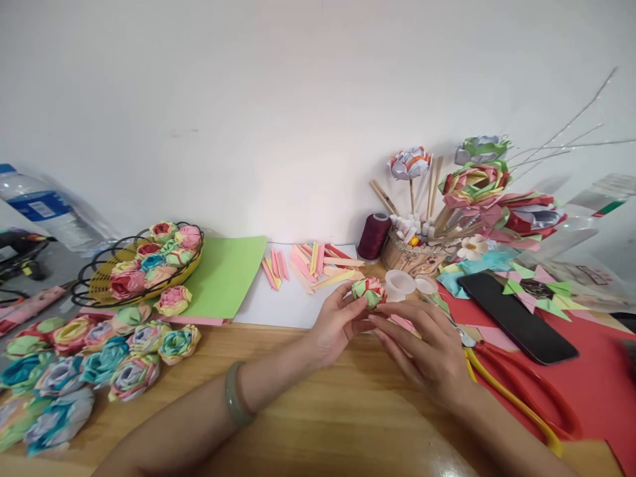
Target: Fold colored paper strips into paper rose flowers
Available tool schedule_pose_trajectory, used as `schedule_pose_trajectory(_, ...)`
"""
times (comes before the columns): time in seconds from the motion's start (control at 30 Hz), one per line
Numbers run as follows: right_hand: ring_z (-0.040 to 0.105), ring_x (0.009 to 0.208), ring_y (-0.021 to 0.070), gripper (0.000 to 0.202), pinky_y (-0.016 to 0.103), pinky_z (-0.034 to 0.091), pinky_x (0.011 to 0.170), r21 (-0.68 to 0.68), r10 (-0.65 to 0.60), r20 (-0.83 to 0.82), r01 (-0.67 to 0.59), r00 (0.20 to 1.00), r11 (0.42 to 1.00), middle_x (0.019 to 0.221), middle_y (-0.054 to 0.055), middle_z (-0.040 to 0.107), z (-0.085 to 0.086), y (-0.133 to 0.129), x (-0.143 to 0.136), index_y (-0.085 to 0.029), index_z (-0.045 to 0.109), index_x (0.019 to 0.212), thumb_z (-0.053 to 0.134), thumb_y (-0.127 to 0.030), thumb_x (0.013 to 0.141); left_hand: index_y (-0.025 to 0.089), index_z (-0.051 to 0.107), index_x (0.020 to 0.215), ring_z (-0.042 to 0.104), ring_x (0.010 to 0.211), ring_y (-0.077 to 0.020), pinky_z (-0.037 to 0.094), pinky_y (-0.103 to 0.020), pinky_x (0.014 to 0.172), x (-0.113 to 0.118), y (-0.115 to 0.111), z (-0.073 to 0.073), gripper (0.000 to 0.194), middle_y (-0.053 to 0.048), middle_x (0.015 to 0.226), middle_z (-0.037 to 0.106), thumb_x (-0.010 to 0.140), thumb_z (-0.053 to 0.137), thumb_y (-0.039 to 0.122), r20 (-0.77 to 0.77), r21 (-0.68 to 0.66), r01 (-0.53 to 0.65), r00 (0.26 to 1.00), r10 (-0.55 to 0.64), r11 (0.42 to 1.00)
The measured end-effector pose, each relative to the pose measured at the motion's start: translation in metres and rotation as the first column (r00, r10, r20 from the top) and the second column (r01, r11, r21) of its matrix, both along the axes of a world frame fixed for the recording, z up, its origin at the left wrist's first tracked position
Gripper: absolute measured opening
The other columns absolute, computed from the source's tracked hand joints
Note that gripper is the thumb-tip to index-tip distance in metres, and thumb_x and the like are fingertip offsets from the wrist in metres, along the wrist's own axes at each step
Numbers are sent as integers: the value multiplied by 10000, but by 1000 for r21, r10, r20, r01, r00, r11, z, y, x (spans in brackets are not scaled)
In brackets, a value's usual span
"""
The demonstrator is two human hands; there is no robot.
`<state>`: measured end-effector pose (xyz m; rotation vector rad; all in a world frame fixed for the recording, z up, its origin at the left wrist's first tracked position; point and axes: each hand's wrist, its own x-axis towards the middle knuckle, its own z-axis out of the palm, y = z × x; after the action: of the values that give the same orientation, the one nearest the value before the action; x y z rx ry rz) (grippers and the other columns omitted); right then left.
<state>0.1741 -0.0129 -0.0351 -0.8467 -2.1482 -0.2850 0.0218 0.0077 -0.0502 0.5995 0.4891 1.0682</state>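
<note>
Paper flower (366,290) is sitting pinched between the left hand's (336,326) thumb and fingers, while the right hand (436,350), loosely bent, is crowding its lower edge, grip unclear.

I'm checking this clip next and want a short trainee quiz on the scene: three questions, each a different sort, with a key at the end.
1. Fill in the blank: the left hand holds a paper ____.
2. True or false: the spool stands to the left of the phone in the picture.
3. Multiple choice: what colours is the basket?
A. Yellow and black
B. Red and white
C. Blue and purple

Key:
1. Flower
2. True
3. A
</note>
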Motion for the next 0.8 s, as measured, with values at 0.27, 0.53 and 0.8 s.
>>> schedule_pose_trajectory(0.27, 538, 849, 217, 278, 384, 444, 716, -55, -39, -136, 32, 990, 998, 930, 81, 579, 3, 2, 3, -238, 593, 1025, 548, -117, 778, 190, 510, 1072, 630, 772, -121, 484, -194, 632, -2, 1, 0, 371, -43, 987, 598, 725, 638, 199, 4, 5, 42, 999, -42, 999)
schedule_pose_trajectory(0.53, 560, 831, 175, 226, 310, 447, 705, -358, -166, -368, 26, 915, 933, 906, 44, 582, 3, 3, 6, -251, 607, 1013, 521, -159, 825, 268, 450, 1193, 636, 773, -147, 493, -215, 625, -3, -2, 3, 550, -49, 1087, 555, 691, 664, 203, -124, 77, 93, 989, -83, 993)
schedule_pose_trajectory(0.8, 562, 760, 165, 148, 296, 458, 654, -399, -141, -404, -36, 904, 916, 825, 43, 598, 5, 3, 2, -216, 633, 925, 564, -172, 802, 291, 495, 1195, 589, 832, -138, 499, -242, 659, -1, -3, -1, 503, -41, 1154, 552, 714, 641, 263, -230, 153, 31, 973, 5, 988)
